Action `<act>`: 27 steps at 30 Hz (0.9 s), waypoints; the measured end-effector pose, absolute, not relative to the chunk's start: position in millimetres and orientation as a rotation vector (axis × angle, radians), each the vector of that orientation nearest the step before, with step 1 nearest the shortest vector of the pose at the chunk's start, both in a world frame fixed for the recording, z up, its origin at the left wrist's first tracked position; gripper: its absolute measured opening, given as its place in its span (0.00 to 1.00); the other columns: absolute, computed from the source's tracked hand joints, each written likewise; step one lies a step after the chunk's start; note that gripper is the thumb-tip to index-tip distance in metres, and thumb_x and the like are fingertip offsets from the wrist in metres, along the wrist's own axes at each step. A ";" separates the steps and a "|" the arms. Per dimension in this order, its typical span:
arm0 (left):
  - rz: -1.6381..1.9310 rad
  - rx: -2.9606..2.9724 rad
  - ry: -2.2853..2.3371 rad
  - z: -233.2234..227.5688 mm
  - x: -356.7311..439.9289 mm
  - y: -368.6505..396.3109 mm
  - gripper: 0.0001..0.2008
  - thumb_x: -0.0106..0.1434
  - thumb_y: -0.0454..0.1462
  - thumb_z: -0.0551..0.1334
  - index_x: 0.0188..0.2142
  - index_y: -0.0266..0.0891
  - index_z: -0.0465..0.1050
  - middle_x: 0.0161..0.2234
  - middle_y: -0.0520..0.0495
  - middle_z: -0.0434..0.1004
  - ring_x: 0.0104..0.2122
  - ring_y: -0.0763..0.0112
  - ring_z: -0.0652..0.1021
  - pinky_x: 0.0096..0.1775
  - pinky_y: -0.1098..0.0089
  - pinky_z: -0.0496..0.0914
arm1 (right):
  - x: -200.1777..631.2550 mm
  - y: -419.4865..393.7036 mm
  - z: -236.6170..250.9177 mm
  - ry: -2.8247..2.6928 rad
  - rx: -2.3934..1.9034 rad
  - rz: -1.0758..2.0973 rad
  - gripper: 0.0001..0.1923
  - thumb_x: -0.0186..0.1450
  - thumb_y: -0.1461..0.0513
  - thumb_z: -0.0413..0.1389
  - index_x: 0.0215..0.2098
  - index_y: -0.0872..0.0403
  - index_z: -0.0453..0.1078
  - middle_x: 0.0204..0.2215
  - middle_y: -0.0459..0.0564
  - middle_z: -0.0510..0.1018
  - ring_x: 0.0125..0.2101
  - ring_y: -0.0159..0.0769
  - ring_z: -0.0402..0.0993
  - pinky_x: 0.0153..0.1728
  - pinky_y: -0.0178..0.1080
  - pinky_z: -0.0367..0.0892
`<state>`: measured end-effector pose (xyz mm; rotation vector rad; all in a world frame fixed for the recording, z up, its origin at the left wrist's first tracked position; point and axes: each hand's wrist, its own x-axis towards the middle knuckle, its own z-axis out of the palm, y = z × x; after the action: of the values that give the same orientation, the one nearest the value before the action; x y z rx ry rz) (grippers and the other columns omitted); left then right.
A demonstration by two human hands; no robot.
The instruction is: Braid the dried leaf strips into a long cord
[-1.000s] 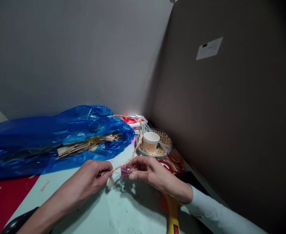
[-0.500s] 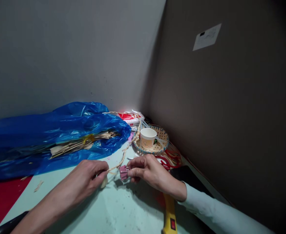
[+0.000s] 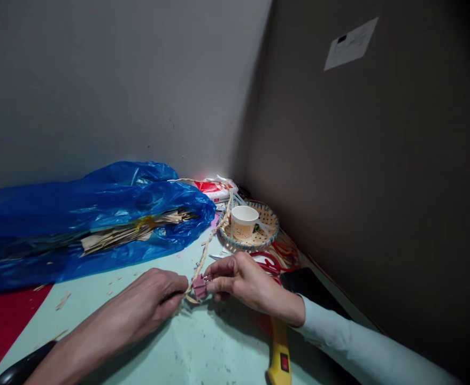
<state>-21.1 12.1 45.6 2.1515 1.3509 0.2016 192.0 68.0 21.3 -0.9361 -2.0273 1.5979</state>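
Observation:
My left hand [image 3: 160, 294] is closed around the near end of a pale braided cord [image 3: 205, 251]. From there the cord runs back past the basket's left side to the packet at the rear. Between thumb and fingers, my right hand [image 3: 235, 279] pinches a pink binder clip [image 3: 200, 287] by its wire handles. The clip's jaw side faces left and is at the cord, close to my left fingertips. Whether it bites the cord, I cannot tell. A thin loose strand curls below the clip.
A blue plastic bag [image 3: 98, 195] with dry flat strips [image 3: 118, 235] covers the left. Behind my right hand stand a woven basket [image 3: 272, 219] holding a paper cup [image 3: 243, 222], red-handled scissors [image 3: 269, 262] and a red-white packet [image 3: 214, 191]. A yellow-handled tool [image 3: 279, 353] lies near my right wrist.
My left hand has moved right, towards the clip, with the cord end. The pink clip has shifted slightly left and now meets the cord. The view has tilted a little.

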 end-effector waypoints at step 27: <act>0.533 1.457 1.339 14.5 -44.1 28.4 0.15 0.62 0.44 0.58 0.22 0.39 0.65 0.20 0.57 0.62 0.22 0.75 0.59 0.25 0.74 0.52 | 147.3 119.2 28.6 -2.438 -0.910 1.341 0.16 0.63 0.53 0.57 0.36 0.58 0.79 0.26 0.48 0.79 0.27 0.32 0.72 0.28 0.31 0.62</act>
<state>-44.1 28.4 14.5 1.4568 1.3395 0.5329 147.3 119.2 28.6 -0.9097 -2.4381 1.3410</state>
